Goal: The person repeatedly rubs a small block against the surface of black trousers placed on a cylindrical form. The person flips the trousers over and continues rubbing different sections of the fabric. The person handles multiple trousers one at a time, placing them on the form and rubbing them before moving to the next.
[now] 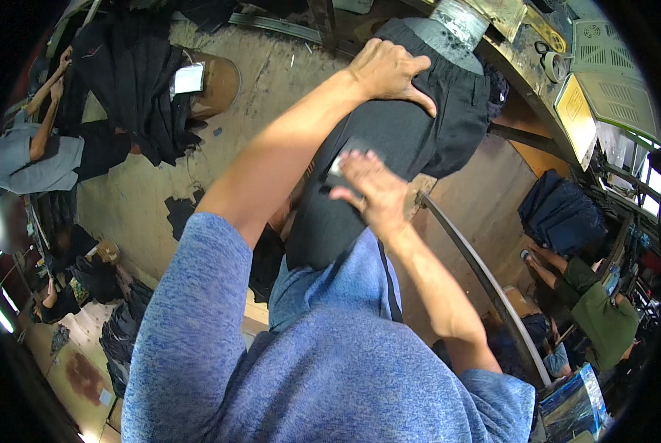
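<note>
A pair of dark grey trousers (397,133) is stretched from a grey, metal-wrapped cylinder (460,26) down toward my lap. The elastic-looking waistband lies round the cylinder's end. My left hand (389,70) grips the upper part of the trousers, fingers curled over the cloth and thumb stuck out across it. Lower on the leg, my right hand (375,188) is over the cloth, its fingertips blurred by motion. Between its thumb and fingers shows a small white and dark object (336,168), too smeared to name.
A slanting metal bar (485,280) runs beside my right arm. On the bench at upper right lie a tape roll (554,66) and a pale green vented panel (612,48). Dark garments (563,210) are heaped at right. Co-workers sit at left (39,159) and right (604,317).
</note>
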Available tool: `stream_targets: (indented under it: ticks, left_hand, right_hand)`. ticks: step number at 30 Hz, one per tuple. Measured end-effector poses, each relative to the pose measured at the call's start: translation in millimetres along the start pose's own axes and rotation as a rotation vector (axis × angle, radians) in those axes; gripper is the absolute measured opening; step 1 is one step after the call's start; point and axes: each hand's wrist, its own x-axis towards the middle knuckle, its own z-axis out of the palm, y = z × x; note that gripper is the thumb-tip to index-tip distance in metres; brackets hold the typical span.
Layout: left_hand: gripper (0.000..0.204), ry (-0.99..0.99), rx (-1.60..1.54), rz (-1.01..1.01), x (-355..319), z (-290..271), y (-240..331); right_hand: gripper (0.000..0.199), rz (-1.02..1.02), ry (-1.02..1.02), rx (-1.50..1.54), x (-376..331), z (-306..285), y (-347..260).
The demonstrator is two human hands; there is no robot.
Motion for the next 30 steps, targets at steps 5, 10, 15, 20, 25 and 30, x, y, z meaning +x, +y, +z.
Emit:
stream_targets:
  ticks: [5,10,15,20,25,30]
  left_hand:
    - [0.087,-0.022,-0.003,-0.030,1.4,-3.8,3.2]
    - [0.087,-0.035,0.015,-0.053,2.0,-4.5,2.5]
    - [0.083,-0.038,0.029,-0.057,1.0,-2.0,4.7]
    - [0.083,0.004,0.022,-0.076,6.7,-11.6,10.7]
    - [0.083,-0.017,0.025,-0.076,6.6,-12.4,11.1]
    - [0.084,0.006,0.045,-0.044,2.8,-6.2,9.2]
  right_hand:
    - [0.054,-0.048,-0.382,0.423,-53.6,-6.7,-79.4]
    - [0.042,-0.008,-0.127,0.297,35.8,-54.1,4.9]
    - [0.055,-0.001,-0.016,0.119,-6.4,-26.5,-8.1]
    - [0.048,-0.027,-0.412,0.525,-59.3,-28.5,-58.6]
    - [0.050,0.043,0.284,0.421,10.8,-26.8,38.5]
    - [0.056,0.053,-0.001,0.141,-58.3,4.0,7.6]
